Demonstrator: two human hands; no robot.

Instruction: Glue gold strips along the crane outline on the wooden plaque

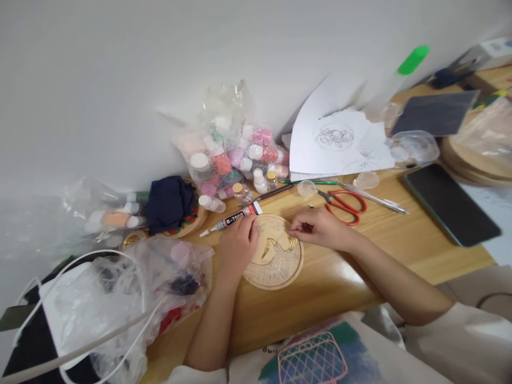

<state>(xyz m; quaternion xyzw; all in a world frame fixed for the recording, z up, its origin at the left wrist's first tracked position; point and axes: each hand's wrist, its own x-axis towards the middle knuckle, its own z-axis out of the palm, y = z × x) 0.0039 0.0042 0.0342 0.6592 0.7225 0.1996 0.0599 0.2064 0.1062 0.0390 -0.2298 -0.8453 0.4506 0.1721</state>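
A round wooden disc (276, 269) with a gold crane design and fine line work lies on the wooden table. My left hand (240, 242) rests on the disc's upper left edge, fingers together, beside a B-7000 glue tube (230, 218). At the upper right of the disc, my right hand (316, 228) is closed in a pinch near the gold lines; what sits between its fingertips is too small to make out. Red-handled scissors (346, 205) lie just beyond my right hand.
Bags of coloured bottles (224, 160) stand against the wall. Paper drawings (340, 138) lean behind the scissors. A phone (452, 202) lies at the right, a pen (376, 198) nearer. Plastic bags (108, 298) and a white cable fill the left side.
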